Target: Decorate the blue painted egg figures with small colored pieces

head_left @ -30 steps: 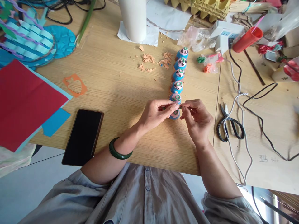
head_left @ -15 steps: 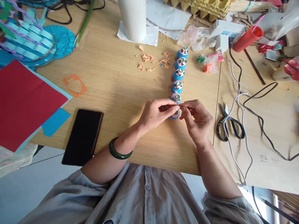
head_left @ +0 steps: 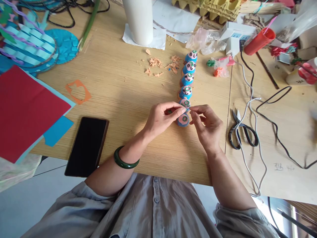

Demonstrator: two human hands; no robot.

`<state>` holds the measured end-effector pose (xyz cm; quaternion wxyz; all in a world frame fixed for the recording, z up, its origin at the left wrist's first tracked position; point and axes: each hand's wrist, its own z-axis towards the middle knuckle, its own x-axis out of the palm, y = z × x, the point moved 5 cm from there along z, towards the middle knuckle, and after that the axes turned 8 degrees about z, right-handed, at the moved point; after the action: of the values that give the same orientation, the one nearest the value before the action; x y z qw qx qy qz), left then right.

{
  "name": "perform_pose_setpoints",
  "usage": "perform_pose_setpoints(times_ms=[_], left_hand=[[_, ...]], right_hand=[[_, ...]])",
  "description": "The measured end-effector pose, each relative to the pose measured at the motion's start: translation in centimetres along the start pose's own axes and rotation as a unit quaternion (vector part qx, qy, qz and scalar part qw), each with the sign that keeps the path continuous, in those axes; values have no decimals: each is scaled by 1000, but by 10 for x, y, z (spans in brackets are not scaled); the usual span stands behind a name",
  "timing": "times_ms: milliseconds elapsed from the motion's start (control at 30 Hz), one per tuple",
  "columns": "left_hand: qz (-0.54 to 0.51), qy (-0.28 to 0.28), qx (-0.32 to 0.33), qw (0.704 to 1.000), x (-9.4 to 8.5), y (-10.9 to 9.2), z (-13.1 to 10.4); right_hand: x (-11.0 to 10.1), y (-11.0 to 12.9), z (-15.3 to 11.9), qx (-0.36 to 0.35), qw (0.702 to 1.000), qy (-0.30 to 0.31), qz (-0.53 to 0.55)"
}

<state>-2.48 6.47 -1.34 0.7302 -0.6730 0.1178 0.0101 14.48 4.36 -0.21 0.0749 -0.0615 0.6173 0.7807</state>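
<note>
A row of several blue domes with pink faces [head_left: 187, 92] runs down the middle of the wooden table, with dark and green bits on them. The nearest dome [head_left: 183, 119] carries a green ring on pink. Over the near end of the row, my left hand [head_left: 164, 117] has thumb and index pinched together. Just right of it, my right hand [head_left: 207, 127] pinches at thumb and index too, its fingertips close to the left ones. Whatever either pinch holds is too small to make out. A green bangle [head_left: 126, 158] circles my left wrist.
A phone [head_left: 87, 145] and red paper [head_left: 29, 114] lie to the left. Black-handled scissors [head_left: 242, 132] and cables lie right. Orange shavings [head_left: 155, 62], a white roll [head_left: 139, 23], an egg tray [head_left: 210, 8] and a red cup [head_left: 260, 41] stand or lie farther back.
My two hands' fingertips have moved slightly apart, and the green ring on the nearest dome now shows more fully. The view has shifted a little.
</note>
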Motion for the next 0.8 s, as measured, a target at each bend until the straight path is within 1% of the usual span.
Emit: perform_pose_setpoints(times_ms=[233,400,600,733,800], left_hand=[[8,11,20,1000,2,-1,-2],[15,21,13,1000,2,-4,-3],[47,21,17,999,1,-7,-5],[77,19,33,996,1,-8,-5],[94,13,44,995,1,-8,-5]], right_hand=[[4,3,-1,-2,1000,4,3],[5,2,-2,0,1000,-4,-6],[5,4,-4,-35,999,-13,-27],[7,9,-5,-64,997,-12,-41],[7,9,-4,-68,997,-12,-44]])
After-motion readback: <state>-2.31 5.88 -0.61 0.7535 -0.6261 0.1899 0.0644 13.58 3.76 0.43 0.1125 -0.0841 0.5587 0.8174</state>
